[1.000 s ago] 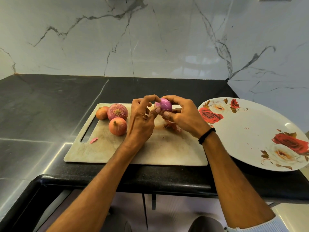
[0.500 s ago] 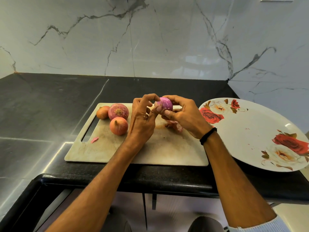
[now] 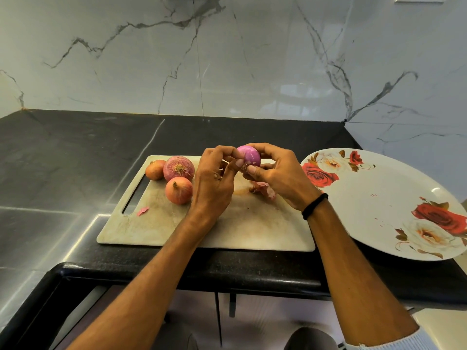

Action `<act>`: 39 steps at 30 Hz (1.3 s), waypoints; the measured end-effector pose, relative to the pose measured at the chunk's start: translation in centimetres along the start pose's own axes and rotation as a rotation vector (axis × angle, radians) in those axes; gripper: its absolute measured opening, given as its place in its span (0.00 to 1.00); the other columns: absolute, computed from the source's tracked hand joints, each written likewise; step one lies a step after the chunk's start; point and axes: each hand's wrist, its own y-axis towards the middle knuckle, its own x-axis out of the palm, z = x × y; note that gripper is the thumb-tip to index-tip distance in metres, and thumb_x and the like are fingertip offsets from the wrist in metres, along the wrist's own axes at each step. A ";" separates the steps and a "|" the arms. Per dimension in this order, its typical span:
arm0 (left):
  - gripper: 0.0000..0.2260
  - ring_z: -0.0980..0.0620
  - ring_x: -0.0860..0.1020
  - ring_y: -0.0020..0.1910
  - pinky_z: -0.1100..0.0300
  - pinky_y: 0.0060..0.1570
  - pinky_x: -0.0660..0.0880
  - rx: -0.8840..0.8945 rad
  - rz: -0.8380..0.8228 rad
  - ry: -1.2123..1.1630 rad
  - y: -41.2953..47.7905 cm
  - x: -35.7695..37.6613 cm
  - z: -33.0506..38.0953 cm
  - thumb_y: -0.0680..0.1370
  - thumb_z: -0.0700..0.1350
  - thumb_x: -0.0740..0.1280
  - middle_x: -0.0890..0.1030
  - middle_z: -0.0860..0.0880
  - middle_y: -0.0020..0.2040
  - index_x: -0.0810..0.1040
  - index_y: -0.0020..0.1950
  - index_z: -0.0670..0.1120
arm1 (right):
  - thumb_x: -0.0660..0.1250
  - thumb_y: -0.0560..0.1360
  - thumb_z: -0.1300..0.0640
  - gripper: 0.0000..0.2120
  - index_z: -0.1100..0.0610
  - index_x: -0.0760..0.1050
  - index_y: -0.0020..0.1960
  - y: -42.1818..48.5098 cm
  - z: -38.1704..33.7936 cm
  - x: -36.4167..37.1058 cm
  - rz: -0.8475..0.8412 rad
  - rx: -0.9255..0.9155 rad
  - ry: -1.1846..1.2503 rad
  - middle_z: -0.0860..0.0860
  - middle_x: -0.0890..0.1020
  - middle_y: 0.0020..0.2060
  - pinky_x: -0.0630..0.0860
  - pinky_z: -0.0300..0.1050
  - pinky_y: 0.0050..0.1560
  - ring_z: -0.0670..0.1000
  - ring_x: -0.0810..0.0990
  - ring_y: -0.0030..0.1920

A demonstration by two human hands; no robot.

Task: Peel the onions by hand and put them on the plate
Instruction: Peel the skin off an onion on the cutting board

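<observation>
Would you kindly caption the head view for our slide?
Left hand and right hand grip a purple onion over the cutting board, near three unpeeled onions.

We see held onion [image 3: 249, 155] pink-purple; big onion [image 3: 179, 168] reddish w/ tan roots; left onion [image 3: 155, 169] & front onion [image 3: 179, 190] orange-brown; plate [image 3: 379, 218] white w/ red + cream roses; board [image 3: 252, 228] beige, stained; counter [image 3: 75, 160] black; wall [image 3: 227, 59] white marble, grey veins; wristband [image 3: 314, 206] black.

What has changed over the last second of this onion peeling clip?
Hardly anything. The left hand and right hand keep gripping the purple onion above the board; the fingers only shuffle slightly on it. The three unpeeled onions, the peel scraps and the plate stay put.
</observation>
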 end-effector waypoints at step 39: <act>0.18 0.54 0.78 0.60 0.56 0.59 0.78 -0.221 -0.161 -0.120 0.0 -0.3 0.3 0.85 0.52 0.57 0.78 0.50 0.63 0.71 0.73 0.50 | 0.63 0.79 0.68 0.18 0.57 0.67 0.66 -0.1 -0.4 -0.3 -0.054 0.056 0.360 0.57 0.76 0.61 0.82 0.52 0.52 0.57 0.83 0.55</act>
